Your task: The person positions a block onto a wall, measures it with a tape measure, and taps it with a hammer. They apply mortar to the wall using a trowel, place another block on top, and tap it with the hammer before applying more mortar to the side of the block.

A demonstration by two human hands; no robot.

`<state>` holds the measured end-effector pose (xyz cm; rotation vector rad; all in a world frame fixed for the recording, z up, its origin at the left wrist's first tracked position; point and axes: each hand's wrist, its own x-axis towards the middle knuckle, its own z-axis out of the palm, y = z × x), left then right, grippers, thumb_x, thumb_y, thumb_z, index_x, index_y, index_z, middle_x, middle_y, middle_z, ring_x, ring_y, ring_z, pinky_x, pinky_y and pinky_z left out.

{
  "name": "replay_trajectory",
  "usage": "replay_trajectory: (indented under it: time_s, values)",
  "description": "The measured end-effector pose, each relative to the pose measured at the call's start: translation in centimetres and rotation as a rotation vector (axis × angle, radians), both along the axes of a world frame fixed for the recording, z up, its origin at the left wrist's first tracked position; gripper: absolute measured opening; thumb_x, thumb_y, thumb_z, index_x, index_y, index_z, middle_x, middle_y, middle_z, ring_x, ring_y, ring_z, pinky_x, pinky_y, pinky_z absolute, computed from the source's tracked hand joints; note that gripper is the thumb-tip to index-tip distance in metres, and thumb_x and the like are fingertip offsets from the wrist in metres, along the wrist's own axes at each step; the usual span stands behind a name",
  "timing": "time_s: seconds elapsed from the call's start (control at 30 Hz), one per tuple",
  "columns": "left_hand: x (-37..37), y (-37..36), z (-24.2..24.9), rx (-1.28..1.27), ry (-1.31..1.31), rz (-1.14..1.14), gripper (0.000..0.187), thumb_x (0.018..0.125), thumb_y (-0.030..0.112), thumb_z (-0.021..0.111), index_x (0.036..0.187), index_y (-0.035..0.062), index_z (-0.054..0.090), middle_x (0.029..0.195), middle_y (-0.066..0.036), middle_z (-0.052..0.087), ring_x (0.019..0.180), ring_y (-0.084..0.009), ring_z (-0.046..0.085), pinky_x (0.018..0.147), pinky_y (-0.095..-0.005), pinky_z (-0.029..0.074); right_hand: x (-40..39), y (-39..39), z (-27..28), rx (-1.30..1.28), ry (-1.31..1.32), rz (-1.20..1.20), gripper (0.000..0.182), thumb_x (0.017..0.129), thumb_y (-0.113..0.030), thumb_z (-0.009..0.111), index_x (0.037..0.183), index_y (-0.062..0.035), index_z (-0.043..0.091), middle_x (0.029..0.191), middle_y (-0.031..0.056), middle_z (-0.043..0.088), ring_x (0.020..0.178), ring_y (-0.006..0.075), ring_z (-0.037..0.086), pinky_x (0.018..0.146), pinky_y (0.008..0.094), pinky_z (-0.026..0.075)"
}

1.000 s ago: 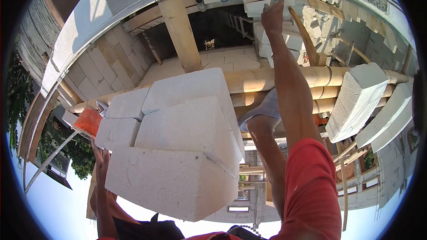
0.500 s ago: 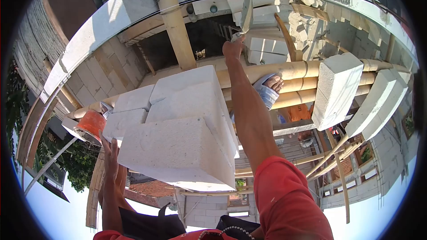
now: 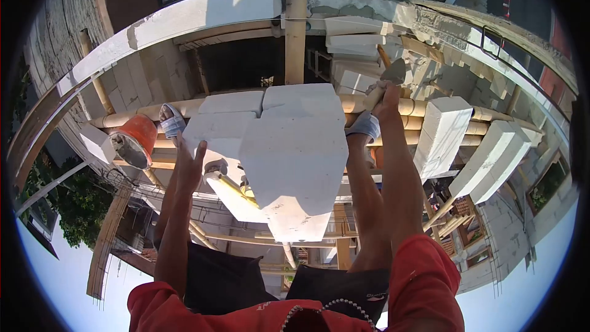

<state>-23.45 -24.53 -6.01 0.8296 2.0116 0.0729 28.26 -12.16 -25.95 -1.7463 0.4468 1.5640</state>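
Raised in front of me on the right, my right hand point(image 3: 387, 101) is closed around a trowel point(image 3: 394, 72), its grey blade pointing up and away. My left hand point(image 3: 193, 155) is at the left side of the stacked white blocks point(image 3: 295, 147), fingers stretched out, seemingly against a block's edge. A large block lies across the front of the stack, with smaller blocks behind it. On a lower block at the left front sit a yellow object point(image 3: 230, 185) and a small grey one, whose kinds I cannot make out. An orange bucket point(image 3: 144, 132) with grey mortar traces stands left of that hand.
Bamboo poles point(image 3: 418, 107) run crosswise under my sandaled feet, with gaps down to a lower level. More white blocks point(image 3: 441, 135) rest on them at the right. Beyond is a long white wall top point(image 3: 203, 15), and an upright bamboo post point(image 3: 296, 31) stands ahead.
My right hand with the trowel has come back and to the right, and the blade now tilts differently. My view has shifted; my left hand appears higher and further right, along the block.
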Motion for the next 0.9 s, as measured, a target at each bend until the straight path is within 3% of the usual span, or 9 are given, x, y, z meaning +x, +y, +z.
replay_trajectory:
  time_s: [0.17,0.33,0.47,0.53,0.67,0.77,0.8,0.83,0.9]
  values:
    - [-0.9,1.2,2.2,-0.200,0.060,-0.216,0.091,0.099,0.052,0.052,0.156,-0.0056,0.012,0.158,-0.032,0.025,0.148,-0.0439,0.025,0.118,-0.0512,0.026,1.5,-1.7,15.2,-0.179,0.085,0.268,0.018,0.086,-0.021,0.061,0.094,-0.0070,0.054,0.073,0.0053,0.053,0.057,0.0166,0.054,0.050,0.0286,0.050]
    - [-3.0,2.2,3.4,-0.218,0.097,-0.260,0.091,0.098,0.057,0.048,0.155,-0.0063,0.016,0.161,-0.029,0.022,0.152,-0.0405,0.017,0.119,-0.0575,0.020,-6.6,1.0,39.0,-0.258,-0.563,1.130,0.020,0.086,-0.030,0.059,0.096,-0.0120,0.060,0.077,0.0007,0.053,0.057,0.0133,0.054,0.051,0.0296,0.047]
    - [-3.9,4.3,4.9,-0.080,0.086,-0.162,0.082,0.099,0.052,0.049,0.153,-0.0046,0.024,0.160,-0.027,0.022,0.153,-0.0368,0.015,0.121,-0.0574,0.016,-23.8,6.0,48.8,-0.057,-0.588,1.519,0.054,0.088,-0.025,0.057,0.135,0.0008,0.055,0.074,0.0023,0.053,0.056,0.0102,0.052,0.051,0.0278,0.044]
    - [-3.5,4.1,5.0,0.066,0.124,-0.128,0.081,0.096,0.049,0.055,0.151,-0.0057,0.031,0.156,-0.029,0.029,0.151,-0.0411,0.019,0.118,-0.0620,0.017,-32.2,8.6,48.7,-0.023,-0.318,1.778,0.057,0.091,-0.023,0.059,0.141,0.0035,0.050,0.086,0.0097,0.062,0.072,0.0187,0.063,0.065,0.0325,0.051]
    - [-2.5,4.4,6.5,0.239,0.108,-0.029,0.073,0.093,0.039,0.063,0.147,-0.0053,0.040,0.153,-0.030,0.034,0.146,-0.0431,0.027,0.118,-0.0584,0.022,-51.1,7.8,41.8,0.809,-0.142,2.397,0.055,0.098,-0.025,0.056,0.142,0.0073,0.044,0.128,0.0297,0.057,0.117,0.0447,0.058,0.100,0.0461,0.046]
    - [-8.5,5.7,9.7,0.235,-0.721,0.424,0.069,0.094,0.032,0.065,0.148,-0.0014,0.039,0.156,-0.026,0.033,0.148,-0.0413,0.025,0.120,-0.0520,0.020,-64.7,2.8,35.2,0.869,0.004,2.591,0.050,0.100,-0.024,0.054,0.140,0.0052,0.045,0.125,0.0235,0.060,0.118,0.0363,0.060,0.101,0.0416,0.044]
    - [-8.7,5.4,9.4,0.295,-0.844,0.556,0.068,0.094,0.030,0.066,0.149,-0.0002,0.039,0.157,-0.025,0.032,0.148,-0.0408,0.024,0.121,-0.0499,0.019,-68.5,0.5,31.9,1.401,-0.093,3.108,0.044,0.097,-0.020,0.057,0.132,0.0057,0.052,0.112,0.0234,0.063,0.107,0.0377,0.063,0.096,0.0409,0.049]
    - [-4.0,4.4,7.1,0.443,-0.727,0.660,0.068,0.094,0.029,0.066,0.149,0.0008,0.040,0.158,-0.023,0.032,0.149,-0.0404,0.023,0.122,-0.0480,0.019,-72.3,-1.7,28.6,2.313,-0.279,3.213,0.037,0.093,-0.015,0.060,0.124,0.0062,0.058,0.098,0.0233,0.065,0.097,0.0390,0.065,0.091,0.0401,0.053]
    - [-0.9,4.9,6.4,0.557,-0.457,0.637,0.070,0.093,0.032,0.067,0.150,0.0032,0.038,0.159,-0.022,0.030,0.150,-0.0376,0.021,0.123,-0.0466,0.016,-77.3,-7.5,21.3,1.114,-0.070,2.645,0.023,0.086,-0.009,0.059,0.096,0.0084,0.071,0.094,0.0331,0.068,0.093,0.0412,0.071,0.079,0.0461,0.058]
